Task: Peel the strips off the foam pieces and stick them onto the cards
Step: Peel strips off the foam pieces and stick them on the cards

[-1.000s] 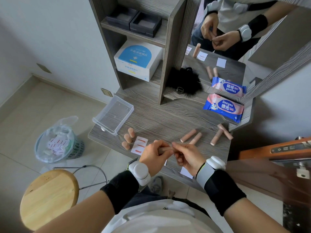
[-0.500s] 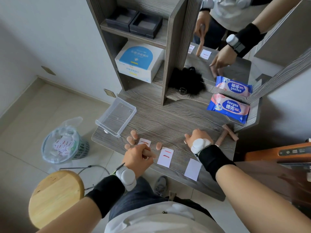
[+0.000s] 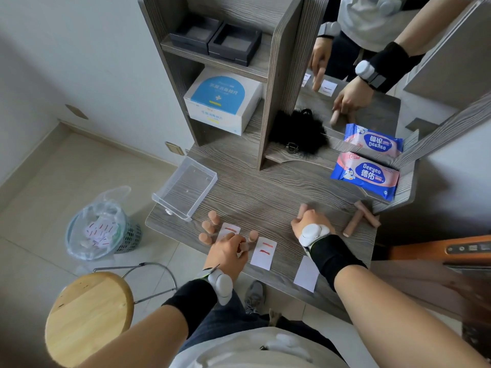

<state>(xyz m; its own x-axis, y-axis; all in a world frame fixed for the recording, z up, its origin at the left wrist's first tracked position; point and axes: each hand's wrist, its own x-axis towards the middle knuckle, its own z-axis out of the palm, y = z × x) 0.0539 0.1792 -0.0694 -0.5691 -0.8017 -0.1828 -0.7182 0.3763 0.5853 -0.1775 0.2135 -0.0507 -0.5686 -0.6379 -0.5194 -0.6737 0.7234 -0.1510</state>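
Grey woodgrain desk (image 3: pixel 265 192). Left hand (image 3: pixel 227 252) curls round upright pink foam cylinder (image 3: pixel 243 246) beside red-striped white card (image 3: pixel 264 252). Right hand (image 3: pixel 309 223) grips second foam cylinder (image 3: pixel 303 208) mid-desk. Blank card (image 3: pixel 307 273) at the near edge.

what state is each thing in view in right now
left hand, grips upright foam piece
right hand, grips second foam piece
middle card, two red strips stuck on
blank card, no strips
clear box, open, empty
left foam pieces, standing upright
right foam pieces, lying flat
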